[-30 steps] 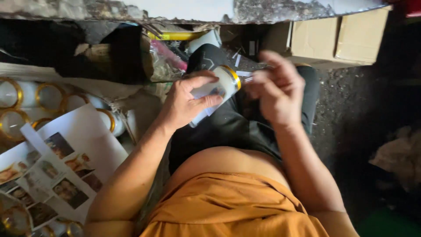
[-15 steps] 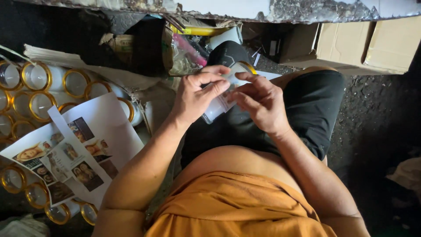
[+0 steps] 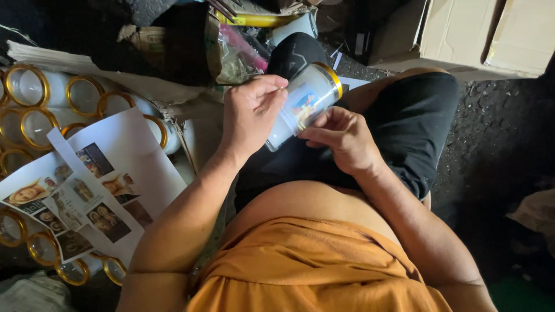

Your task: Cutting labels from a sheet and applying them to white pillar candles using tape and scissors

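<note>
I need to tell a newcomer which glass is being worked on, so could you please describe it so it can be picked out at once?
Start from the sheets of printed pictures at the left, ringed by upright gold-rimmed glasses. Move right to the person's lap, where the left hand and right hand hold one white glass. Unlike its neighbours, it lies tilted, off the floor, and bears a colourful picture.

I count one gold-rimmed glass jar (image 3: 303, 104) with a picture sticker on it between my two hands, my left hand (image 3: 250, 115) and my right hand (image 3: 341, 138). Beside me on the floor stand about a dozen more gold-rimmed glasses (image 3: 84, 95) (several sit half hidden under paper, so I cannot fix the number exactly). Two picture sheets (image 3: 110, 173) lie overlapping across them. One yellow marker (image 3: 254, 20) lies at the top edge, and two cardboard boxes (image 3: 480, 34) stand at the top right corner.
</note>
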